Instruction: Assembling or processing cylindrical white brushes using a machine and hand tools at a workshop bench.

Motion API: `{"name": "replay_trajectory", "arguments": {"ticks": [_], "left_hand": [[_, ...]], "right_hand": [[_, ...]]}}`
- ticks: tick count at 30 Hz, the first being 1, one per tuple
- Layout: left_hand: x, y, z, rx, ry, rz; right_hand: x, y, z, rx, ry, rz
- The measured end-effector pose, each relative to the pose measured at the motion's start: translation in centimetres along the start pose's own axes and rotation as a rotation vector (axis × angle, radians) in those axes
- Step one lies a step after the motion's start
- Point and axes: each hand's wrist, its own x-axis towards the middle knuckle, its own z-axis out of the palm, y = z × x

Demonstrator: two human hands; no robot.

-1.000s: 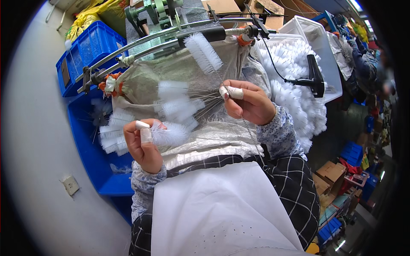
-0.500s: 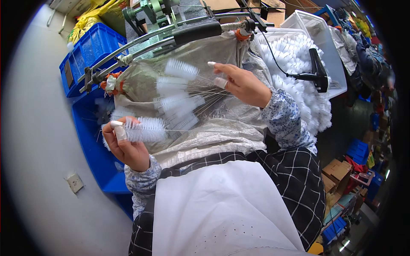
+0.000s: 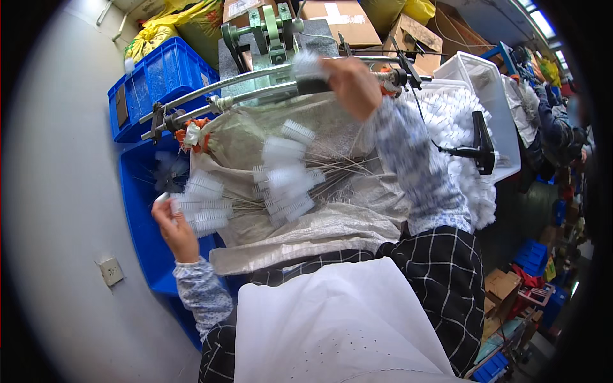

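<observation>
My left hand is out at the left over a blue bin, closed on the end of a white bottle brush whose bristles lie beside a few others. My right hand is raised to the metal rods of a green machine. It is blurred and grips a white brush next to a black sleeve on the rod. Between my hands, several white brushes on wire stems lie fanned on a woven sack across my lap.
A blue crate stands at the back left. A white tub and a heap of white brushes sit at the right, beside a black lever. Cardboard boxes are behind. Another person works at far right.
My right hand has risen from the brush pile up to the machine's rods with a brush. My left hand has swung out left and lower, toward the blue bin.
</observation>
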Motion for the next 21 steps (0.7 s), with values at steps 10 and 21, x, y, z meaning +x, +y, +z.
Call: {"name": "replay_trajectory", "arguments": {"ticks": [10, 21], "left_hand": [[-2.2, -5.1, -2.7, 0.064, 0.064, -0.155], [-3.2, -8.1, -4.7, 0.103, -0.249, -0.476]], "right_hand": [[6.1, 4.8, 4.4, -0.273, -0.056, 0.202], [7.1, 5.8, 4.8, -0.141, -0.197, 0.273]]}}
